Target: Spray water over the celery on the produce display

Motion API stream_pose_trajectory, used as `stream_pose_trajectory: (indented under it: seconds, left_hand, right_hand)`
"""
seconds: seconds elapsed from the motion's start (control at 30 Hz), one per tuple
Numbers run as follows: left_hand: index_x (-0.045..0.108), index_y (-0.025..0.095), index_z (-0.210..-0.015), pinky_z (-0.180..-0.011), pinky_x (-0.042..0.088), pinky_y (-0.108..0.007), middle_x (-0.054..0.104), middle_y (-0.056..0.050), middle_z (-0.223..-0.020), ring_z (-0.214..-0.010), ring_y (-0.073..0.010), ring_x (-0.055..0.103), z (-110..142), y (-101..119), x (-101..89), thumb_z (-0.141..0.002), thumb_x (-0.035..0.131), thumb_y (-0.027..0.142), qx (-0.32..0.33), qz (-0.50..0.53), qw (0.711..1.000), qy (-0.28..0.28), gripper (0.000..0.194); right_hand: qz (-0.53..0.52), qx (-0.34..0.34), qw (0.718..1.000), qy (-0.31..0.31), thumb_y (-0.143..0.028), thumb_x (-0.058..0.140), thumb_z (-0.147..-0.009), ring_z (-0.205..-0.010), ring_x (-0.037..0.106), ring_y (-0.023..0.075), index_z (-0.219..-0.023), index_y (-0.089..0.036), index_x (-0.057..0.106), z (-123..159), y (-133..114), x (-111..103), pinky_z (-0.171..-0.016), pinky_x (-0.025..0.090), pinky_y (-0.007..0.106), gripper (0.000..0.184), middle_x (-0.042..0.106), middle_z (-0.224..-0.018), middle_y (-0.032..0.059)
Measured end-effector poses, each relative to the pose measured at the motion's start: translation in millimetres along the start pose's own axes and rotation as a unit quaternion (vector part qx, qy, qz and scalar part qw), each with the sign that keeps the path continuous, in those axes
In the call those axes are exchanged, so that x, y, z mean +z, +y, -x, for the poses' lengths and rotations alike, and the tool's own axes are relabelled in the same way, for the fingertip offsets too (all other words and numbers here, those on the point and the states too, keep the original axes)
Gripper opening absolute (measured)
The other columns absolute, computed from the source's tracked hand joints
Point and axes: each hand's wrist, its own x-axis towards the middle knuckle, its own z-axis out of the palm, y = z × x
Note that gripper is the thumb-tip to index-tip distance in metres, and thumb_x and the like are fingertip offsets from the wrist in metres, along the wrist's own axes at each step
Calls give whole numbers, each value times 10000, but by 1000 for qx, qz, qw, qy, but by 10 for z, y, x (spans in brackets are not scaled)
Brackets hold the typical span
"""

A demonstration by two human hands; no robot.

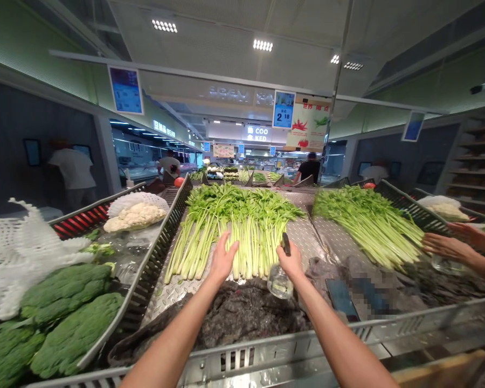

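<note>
A row of celery (pixel 253 237) lies on the metal display shelf, leafy tops to the back and pale stalks to the front. My left hand (pixel 223 257) is at the front of the stalks, thumb and fingers apart, holding nothing. At the right end of the row, my right hand (pixel 291 261) is closed round a clear spray bottle (pixel 280 283) with a black trigger head. Just in front of the stalks, a crumpled dark cloth (pixel 246 315) spreads below both hands. Whether my left fingertips touch the celery, I cannot tell.
To the left, a black slatted divider (pixel 156 253) separates broccoli (pixel 67 285) and netted cauliflower (pixel 136 216). A mirror on the right reflects celery (pixel 367 223) and my hands. A phone (pixel 342 299) rests on the cloth. A metal rail (pixel 267 350) edges the front. People stand farther back.
</note>
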Motion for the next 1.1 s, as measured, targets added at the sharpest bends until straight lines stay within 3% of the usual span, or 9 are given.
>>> stream_pose_trajectory:
  seconds: [0.13, 0.23, 0.33, 0.5, 0.7, 0.77, 0.87, 1.0, 1.1]
  left_hand:
    - [423, 166, -1163, -956, 288, -404, 422, -131, -1248, -1153, -256, 375, 64, -64, 208, -540, 680, 250, -50, 108, 979, -168, 679]
    - [390, 135, -1172, -934, 330, -367, 507, -129, -1157, -1065, -229, 467, 76, -113, 227, -478, 675, 100, -48, 143, 967, -204, 751]
    - [379, 117, -1174, -927, 341, -349, 540, -123, -1115, -1026, -211, 497, 82, -118, 102, -493, 641, 70, -56, 170, 969, -172, 731]
    - [505, 132, -1058, -893, 372, -349, 587, -97, -1048, -997, -220, 518, 149, -89, -158, -587, 584, 156, -47, 145, 976, -158, 478]
    - [520, 130, -958, -769, 428, -329, 618, -81, -900, -834, -201, 570, 176, -298, -402, -593, 564, 238, -65, 86, 993, -38, 383]
    - [519, 125, -915, -697, 436, -330, 615, -51, -773, -726, -191, 578, 143, -401, -493, -558, 589, 243, -96, 45, 994, -1, 382]
    - [520, 126, -870, -672, 427, -331, 592, -23, -696, -658, -178, 571, 81, -477, -596, -549, 603, 318, -111, 4, 993, 46, 383]
    - [539, 143, -797, -655, 423, -311, 574, -5, -653, -635, -169, 555, 15, -401, -666, -540, 594, 282, -91, -24, 993, 78, 297]
    - [554, 147, -761, -653, 425, -304, 579, -1, -653, -641, -169, 555, -25, -321, -718, -529, 581, 233, -76, -36, 995, 59, 248]
  right_hand:
    - [-65, 2, 996, -67, -327, 453, -639, -548, 486, 131, -740, -168, 509, 112, -331, 303, -484, 356, 234, 196, 524, -623, -3]
    - [-66, -22, 994, -88, -334, 481, -623, -592, 500, 135, -714, -166, 515, 224, -531, 537, -512, 374, 239, 194, 525, -658, 7]
    - [-44, -36, 995, -87, -362, 496, -618, -686, 512, 153, -714, -169, 513, 336, -689, 720, -581, 395, 260, 216, 527, -749, 27]
    - [-44, -35, 990, -131, -383, 574, -558, -770, 522, 182, -785, -156, 526, 484, -868, 930, -664, 409, 302, 324, 536, -854, 49]
    - [-172, -106, 942, -268, -472, 591, -593, -1046, 462, 216, -1166, -193, 412, 504, -650, 956, -815, 388, 324, 662, 471, -1170, 90]
    - [-164, -67, 957, -231, -521, 459, -697, -1145, 373, 230, -1217, -206, 366, 404, -463, 903, -863, 357, 357, 615, 361, -1286, 93]
    - [-126, -12, 979, -163, -532, 331, -760, -1177, 333, 248, -1192, -144, 416, 201, -196, 842, -912, 310, 396, 586, 360, -1288, 122]
    - [-94, -19, 988, -120, -474, 302, -784, -1154, 373, 231, -1149, -118, 468, 15, -15, 849, -942, 285, 378, 536, 437, -1230, 122]
    - [-86, -30, 990, -104, -439, 299, -789, -1144, 388, 215, -1138, -117, 482, -14, -23, 884, -943, 290, 353, 509, 456, -1213, 118]
